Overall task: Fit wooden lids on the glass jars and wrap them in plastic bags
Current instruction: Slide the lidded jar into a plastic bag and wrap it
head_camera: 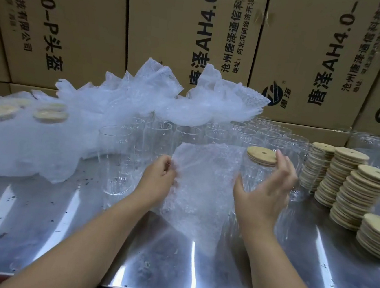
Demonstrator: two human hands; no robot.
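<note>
Left hand (158, 174) pinches bubble bag (200, 192); right hand (265, 189) grips lidded jar (255, 173) (lid stacks (353, 191) right, open jars (159, 138) behind).

Back jars (213, 125) vanish under the bubble bag pile (165, 99), wrapped jars (10, 129) at left are pure blur, nearest lid stack (378, 236) is cropped by the right edge.

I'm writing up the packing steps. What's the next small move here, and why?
Probably spread the bubble bag open with the left hand and slide the jar inside. The wooden lid already sits on the jar, which the right hand holds, and the left hand pinches the bag's edge right beside it.
</note>
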